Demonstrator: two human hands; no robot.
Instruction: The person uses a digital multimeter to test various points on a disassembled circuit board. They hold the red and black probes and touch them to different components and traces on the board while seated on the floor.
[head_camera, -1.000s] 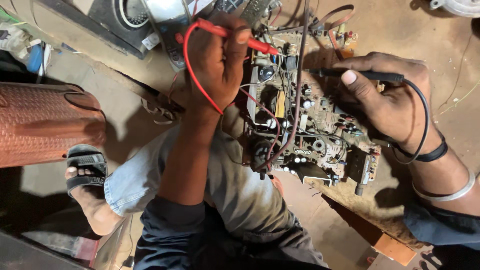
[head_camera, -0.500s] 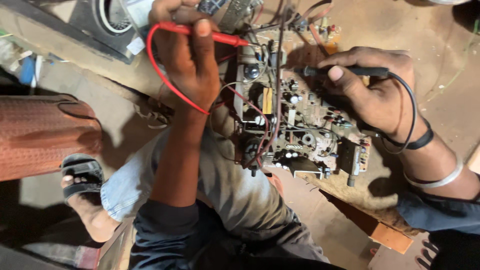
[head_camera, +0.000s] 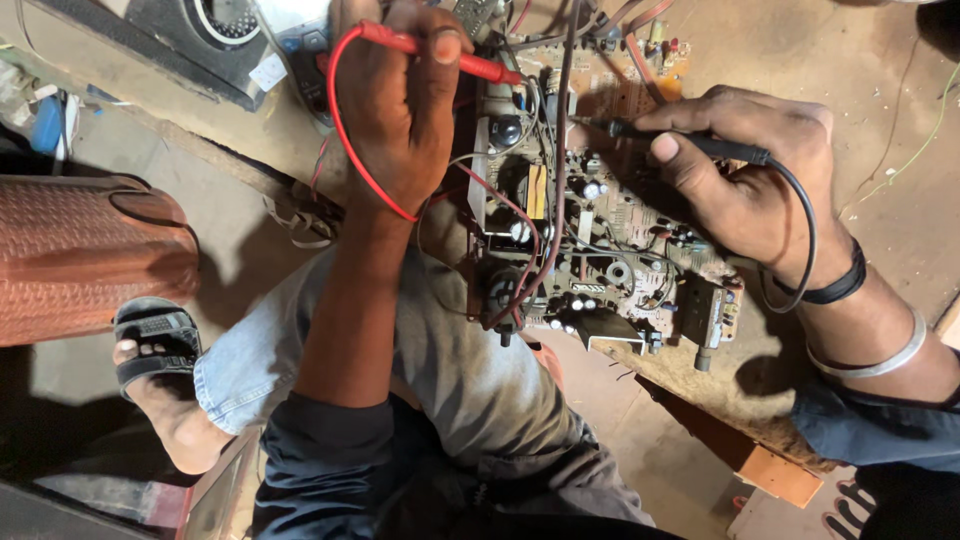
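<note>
Fingers of your left hand (head_camera: 395, 110) pinch the red probe (head_camera: 440, 55); your right hand (head_camera: 745, 175) grips the black probe (head_camera: 690, 142) over the circuit board (head_camera: 600, 250).

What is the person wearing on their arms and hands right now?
Both hands are bare, no gloves. Dark blue sleeves are pushed up on both arms. The right wrist carries a black band and a plain silver bangle. The left hand and wrist show nothing worn.
</note>
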